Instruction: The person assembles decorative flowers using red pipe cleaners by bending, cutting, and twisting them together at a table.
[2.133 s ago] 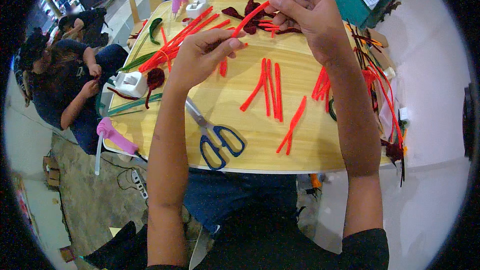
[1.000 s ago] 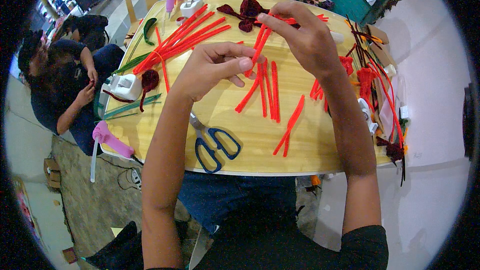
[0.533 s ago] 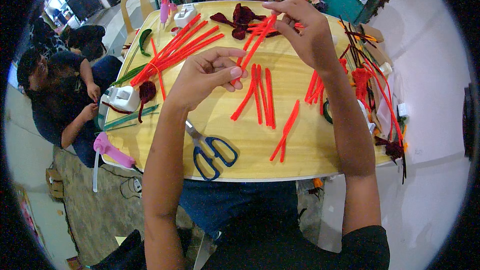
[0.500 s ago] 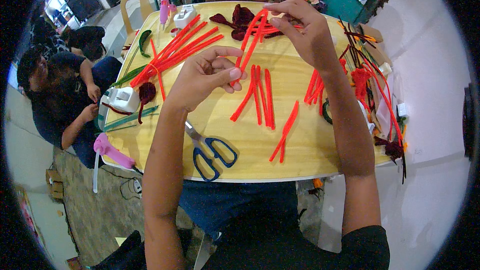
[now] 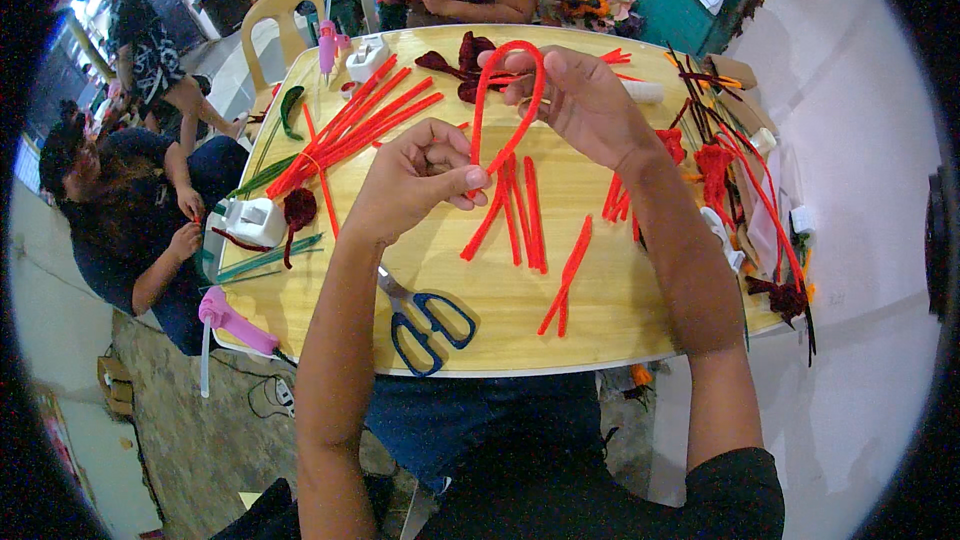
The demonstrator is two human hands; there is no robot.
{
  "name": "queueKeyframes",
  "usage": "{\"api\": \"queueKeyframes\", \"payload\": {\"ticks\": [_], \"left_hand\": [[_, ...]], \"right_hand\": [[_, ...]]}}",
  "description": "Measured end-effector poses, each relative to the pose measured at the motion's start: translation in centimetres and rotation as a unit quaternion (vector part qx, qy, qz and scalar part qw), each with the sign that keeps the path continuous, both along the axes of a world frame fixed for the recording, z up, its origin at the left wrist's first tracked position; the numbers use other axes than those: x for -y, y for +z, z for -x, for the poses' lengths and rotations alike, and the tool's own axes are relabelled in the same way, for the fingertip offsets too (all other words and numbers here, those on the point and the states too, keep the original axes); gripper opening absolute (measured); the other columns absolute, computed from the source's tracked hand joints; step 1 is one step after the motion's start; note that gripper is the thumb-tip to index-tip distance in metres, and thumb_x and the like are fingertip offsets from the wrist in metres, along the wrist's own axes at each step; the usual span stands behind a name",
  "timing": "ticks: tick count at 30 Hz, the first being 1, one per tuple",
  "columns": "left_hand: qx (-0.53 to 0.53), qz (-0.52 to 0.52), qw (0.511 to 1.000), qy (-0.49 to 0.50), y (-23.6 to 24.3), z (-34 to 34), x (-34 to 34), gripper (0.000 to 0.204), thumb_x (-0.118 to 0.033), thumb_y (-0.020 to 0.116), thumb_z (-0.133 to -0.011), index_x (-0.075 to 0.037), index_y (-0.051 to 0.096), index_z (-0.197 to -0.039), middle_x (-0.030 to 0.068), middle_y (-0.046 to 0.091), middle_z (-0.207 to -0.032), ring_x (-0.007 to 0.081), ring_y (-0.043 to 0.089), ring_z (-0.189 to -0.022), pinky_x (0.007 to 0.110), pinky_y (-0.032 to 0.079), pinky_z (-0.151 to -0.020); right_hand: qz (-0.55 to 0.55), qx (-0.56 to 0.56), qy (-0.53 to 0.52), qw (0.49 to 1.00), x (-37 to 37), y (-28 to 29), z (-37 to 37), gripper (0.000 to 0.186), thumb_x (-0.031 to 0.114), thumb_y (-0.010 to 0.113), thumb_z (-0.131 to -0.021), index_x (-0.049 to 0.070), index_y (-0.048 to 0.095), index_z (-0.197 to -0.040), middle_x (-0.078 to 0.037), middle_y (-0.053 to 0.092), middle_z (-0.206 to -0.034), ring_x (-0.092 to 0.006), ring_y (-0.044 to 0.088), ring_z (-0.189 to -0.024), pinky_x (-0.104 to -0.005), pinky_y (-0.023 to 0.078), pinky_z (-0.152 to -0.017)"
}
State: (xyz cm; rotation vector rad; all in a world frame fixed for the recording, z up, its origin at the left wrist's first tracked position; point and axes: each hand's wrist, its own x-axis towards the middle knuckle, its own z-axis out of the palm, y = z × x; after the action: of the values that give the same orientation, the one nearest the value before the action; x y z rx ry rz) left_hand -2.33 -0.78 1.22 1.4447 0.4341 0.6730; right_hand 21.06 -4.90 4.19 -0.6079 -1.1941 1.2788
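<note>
Bent since the earlier frame, when it ran nearly straight between the 2 hands, the red pipe cleaner (image 5: 505, 100) now arches into a narrow upside-down loop above the wooden table (image 5: 480, 290); the left hand (image 5: 415, 180) is clenched, thumb pressed against forefinger on the loop's 2 lower ends at about 6 o'clock of the arch; the right hand (image 5: 580, 105) grasps the loop's right leg near its crown, at about 3 o'clock; the loop's long axis runs from 12 to 6 o'clock, its crown pointing away from the person; the left hand sits nearer the person, the right hand farther out over the table; the loop is held in the air, clear of the tabletop; directly beneath it lie several short red cut lengths (image 5: 515, 215), with 2 more (image 5: 565, 275) toward 5 o'clock; blue-handled scissors (image 5: 425, 325) rest near the table's front edge, at 6 o'clock from the left hand; a bundle of long red stems (image 5: 350, 130) fans out at 10 o'clock; a pink glue gun (image 5: 235, 325) hangs at the table's left corner; other people sit at the left and at the far side.
</note>
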Motion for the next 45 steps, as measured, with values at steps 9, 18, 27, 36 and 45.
{"api": "queueKeyframes", "payload": {"ticks": [9,18,27,36,45], "left_hand": [[-0.030,-0.060,0.998,-0.014,0.6,-0.3,0.8,0.019,-0.007,0.069,-0.085,0.000,0.067,-0.103,0.0055,0.069,-0.086,0.0105,0.067,-0.076,0.024,0.057,-0.067],[0.005,-0.080,0.996,-0.048,0.4,-0.2,0.8,0.017,-0.007,0.068,-0.086,0.001,0.067,-0.101,0.0079,0.070,-0.088,0.0110,0.067,-0.080,0.024,0.056,-0.073],[-0.006,-0.002,0.998,-0.063,1.1,0.5,0.7,0.014,-0.006,0.061,-0.090,0.005,0.063,-0.097,0.0138,0.069,-0.099,0.0191,0.069,-0.089,0.028,0.057,-0.079],[-0.013,0.004,0.997,-0.082,0.6,0.2,0.6,0.017,-0.013,0.053,-0.096,0.000,0.054,-0.107,0.0156,0.067,-0.102,0.0229,0.068,-0.093,0.031,0.057,-0.080],[0.007,-0.022,0.998,-0.063,0.2,-0.3,0.3,0.019,-0.006,0.048,-0.097,0.000,0.048,-0.115,0.0170,0.065,-0.103,0.0236,0.067,-0.094,0.032,0.056,-0.083]], "right_hand": [[-0.052,-0.057,0.026,0.997,0.3,0.7,0.5,0.031,0.023,0.059,-0.093,0.000,0.063,-0.114,-0.016,0.061,-0.121,-0.0159,0.064,-0.093,-0.0249,0.051,-0.078],[-0.095,-0.092,-0.031,0.991,0.9,1.6,1.0,0.020,0.013,0.061,-0.090,0.002,0.066,-0.107,-0.014,0.062,-0.117,-0.0151,0.062,-0.095,-0.0275,0.050,-0.087],[-0.110,0.048,-0.144,0.982,1.2,2.5,0.8,0.015,0.007,0.061,-0.089,-0.003,0.067,-0.099,-0.013,0.065,-0.108,-0.0165,0.062,-0.096,-0.0302,0.049,-0.090],[-0.060,0.059,-0.194,0.977,1.5,3.2,0.8,0.017,0.009,0.063,-0.088,-0.004,0.067,-0.097,-0.012,0.068,-0.099,-0.0157,0.063,-0.093,-0.0295,0.050,-0.089],[-0.077,0.074,-0.242,0.964,0.8,2.6,-0.3,0.027,0.012,0.074,-0.080,-0.003,0.062,-0.099,-0.013,0.068,-0.093,-0.0159,0.065,-0.083,-0.0256,0.052,-0.079]]}}
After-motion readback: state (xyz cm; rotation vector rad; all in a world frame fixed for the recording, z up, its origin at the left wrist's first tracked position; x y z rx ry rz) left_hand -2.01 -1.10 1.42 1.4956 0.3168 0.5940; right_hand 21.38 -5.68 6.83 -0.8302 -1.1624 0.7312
